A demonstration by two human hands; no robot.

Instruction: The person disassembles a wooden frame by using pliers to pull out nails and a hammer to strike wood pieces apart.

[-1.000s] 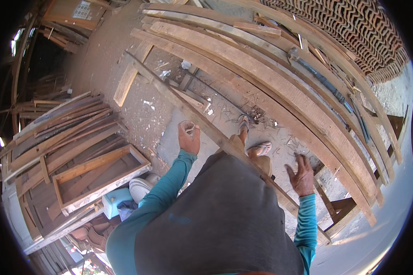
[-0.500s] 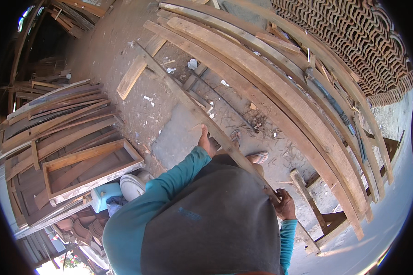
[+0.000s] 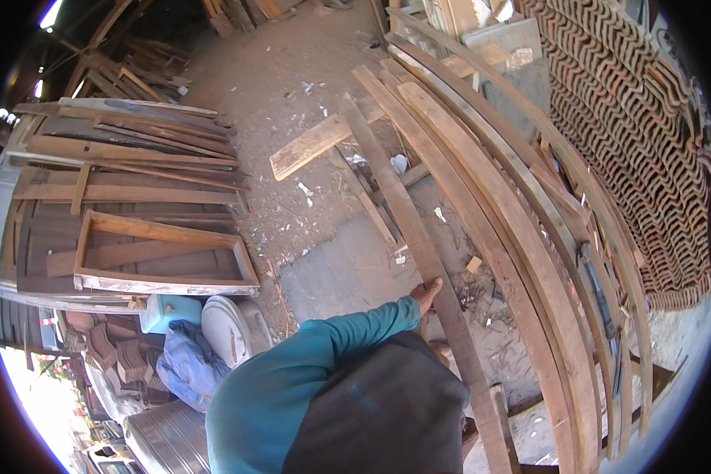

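Observation:
A long wooden plank [image 3: 409, 217] slants across in front of me, from the ground area ahead down past my right side. My left hand [image 3: 426, 295] is closed on its left edge, thumb laid on the upper face and the other fingers hidden beneath. Beside the plank's near end, only a sliver of my right hand [image 3: 469, 436] shows past my dark shirt front; its fingers are hidden. A short board [image 3: 312, 147] lies under the far end of the plank. Long thick beams [image 3: 498, 229] run side by side just to the right.
Stacked roof tiles [image 3: 632, 158] stand at the far right. On the left are piled boards [image 3: 126, 189] with a rectangular wooden frame [image 3: 166, 280], then a light-blue box [image 3: 170, 314], a white round container [image 3: 227, 328] and a blue cloth [image 3: 188, 359]. Scraps litter the dirt floor [image 3: 268, 79].
The plank has turned to a steeper slant, its far end shifting right toward the beams. My left hand moved right and nearer with it. My right hand has slipped mostly behind my torso.

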